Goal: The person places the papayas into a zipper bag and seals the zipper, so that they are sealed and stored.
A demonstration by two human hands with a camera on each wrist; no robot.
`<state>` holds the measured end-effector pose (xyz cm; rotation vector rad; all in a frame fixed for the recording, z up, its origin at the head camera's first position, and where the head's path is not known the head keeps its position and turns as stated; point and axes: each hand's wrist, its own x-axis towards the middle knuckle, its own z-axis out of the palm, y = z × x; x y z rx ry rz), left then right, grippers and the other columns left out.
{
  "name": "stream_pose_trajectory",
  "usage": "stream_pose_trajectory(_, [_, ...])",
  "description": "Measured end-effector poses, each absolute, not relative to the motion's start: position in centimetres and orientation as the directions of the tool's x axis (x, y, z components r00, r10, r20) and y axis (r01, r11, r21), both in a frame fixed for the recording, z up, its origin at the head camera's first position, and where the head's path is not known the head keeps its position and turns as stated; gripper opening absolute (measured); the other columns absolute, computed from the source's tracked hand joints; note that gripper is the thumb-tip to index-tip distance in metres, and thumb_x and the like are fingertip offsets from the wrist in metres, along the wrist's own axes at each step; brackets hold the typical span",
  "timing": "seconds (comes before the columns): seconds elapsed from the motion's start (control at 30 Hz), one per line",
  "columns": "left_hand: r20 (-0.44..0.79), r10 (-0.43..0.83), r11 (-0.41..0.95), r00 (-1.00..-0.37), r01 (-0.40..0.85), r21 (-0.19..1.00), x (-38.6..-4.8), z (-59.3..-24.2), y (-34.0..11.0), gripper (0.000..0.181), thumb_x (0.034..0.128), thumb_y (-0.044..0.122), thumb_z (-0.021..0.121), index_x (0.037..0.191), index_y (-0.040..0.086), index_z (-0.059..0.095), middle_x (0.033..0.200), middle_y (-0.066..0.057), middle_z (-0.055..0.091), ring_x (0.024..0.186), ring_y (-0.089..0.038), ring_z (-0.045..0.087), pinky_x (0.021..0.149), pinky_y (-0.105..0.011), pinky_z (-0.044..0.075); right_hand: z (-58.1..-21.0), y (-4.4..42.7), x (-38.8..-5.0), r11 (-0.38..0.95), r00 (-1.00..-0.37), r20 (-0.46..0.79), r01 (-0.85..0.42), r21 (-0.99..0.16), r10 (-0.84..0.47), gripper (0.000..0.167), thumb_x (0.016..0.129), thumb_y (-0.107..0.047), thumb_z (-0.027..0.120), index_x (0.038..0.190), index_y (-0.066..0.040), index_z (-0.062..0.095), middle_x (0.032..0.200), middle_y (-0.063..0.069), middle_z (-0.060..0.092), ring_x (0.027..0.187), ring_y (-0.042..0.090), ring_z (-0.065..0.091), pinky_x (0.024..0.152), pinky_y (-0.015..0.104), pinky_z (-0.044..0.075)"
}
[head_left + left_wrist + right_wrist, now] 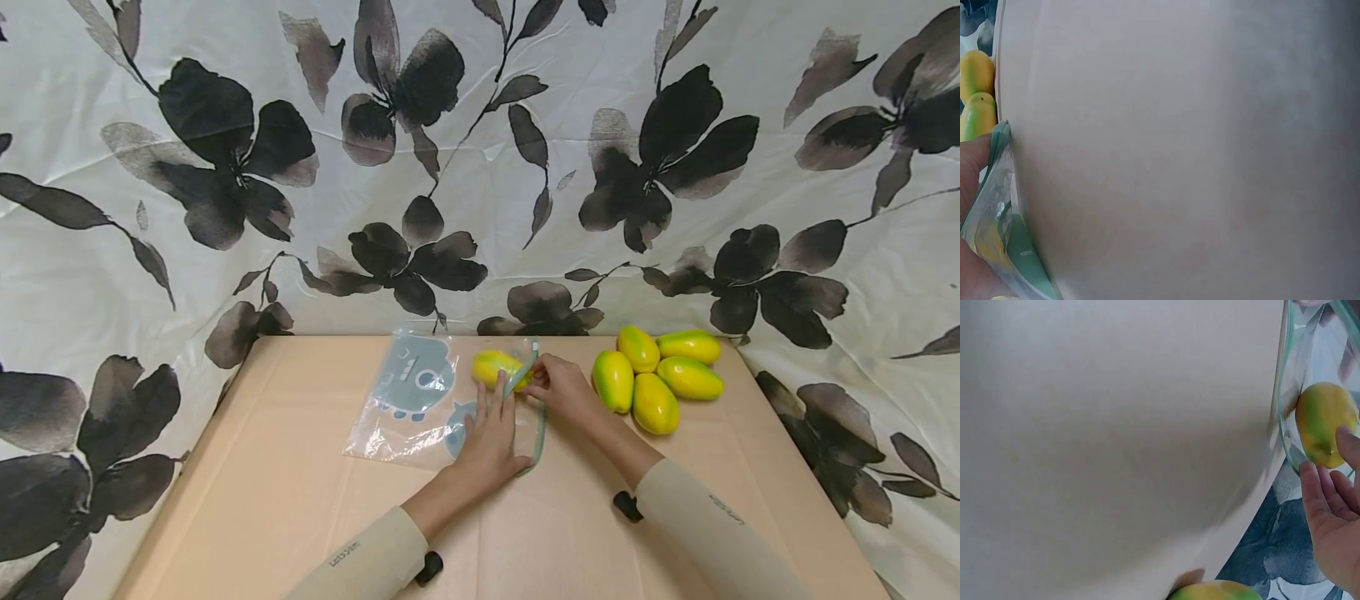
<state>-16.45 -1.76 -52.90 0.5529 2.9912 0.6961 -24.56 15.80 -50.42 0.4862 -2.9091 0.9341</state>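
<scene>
A clear zip bag (412,375) with blue cartoon prints lies flat, its green-edged mouth facing right. One yellow-green mango (491,367) is inside near the mouth, also visible in the right wrist view as a mango (1325,422). My left hand (491,442) rests on the bag beside the mouth, fingers extended and thumb apart at the green edge. At the mouth, my right hand (562,387) has its thumb by the mango's end; in the right wrist view the fingers (1316,494) reach the bag's rim, nearly straight. The left wrist view shows the green zip strip (999,140) beside my left hand.
Several yellow-green mangoes (656,404) lie grouped to the right of the bag, beside my right forearm. They share a pale tan board (285,500) with the bag. Behind its far edge hangs a white cloth (525,208) with dark flowers.
</scene>
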Motion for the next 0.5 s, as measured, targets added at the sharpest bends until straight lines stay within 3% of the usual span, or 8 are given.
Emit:
stream_pose_trajectory(0.2, [0.036, 0.34, 0.835, -0.94, 0.319, 0.449, -16.5, -52.9, -1.8, 0.124, 0.0726, 0.044, 0.093, 0.163, 0.002, 0.02, 0.175, -0.009, -0.011, 0.158, -0.05, 0.002, 0.107, -0.078, 0.035, -49.7, 16.4, -23.8, 0.767, -0.955, 0.134, -0.292, -0.572, -0.264, 0.038, 0.086, -0.023, 0.085, 0.112, -0.003, 0.066, 0.096, 0.007, 0.07, 0.086, 0.019, 0.066, 0.083, 0.036, 0.061])
stream_pose_trajectory(0.5, [0.043, 0.344, 0.835, -0.938, 0.327, 0.443, -16.6, -53.0, -1.8, 0.122, 0.0733, 0.043, 0.093, 0.163, 0.001, 0.022, 0.175, -0.01, -0.009, 0.158, -0.05, 0.001, 0.107, -0.078, 0.034, -48.0, 19.2, -22.1, 0.741, -0.958, 0.132, -0.281, -0.61, -0.254, 0.047, 0.089, -0.023, 0.082, 0.127, -0.001, 0.062, 0.118, 0.016, 0.07, 0.108, 0.032, 0.068, 0.096, 0.049, 0.058])
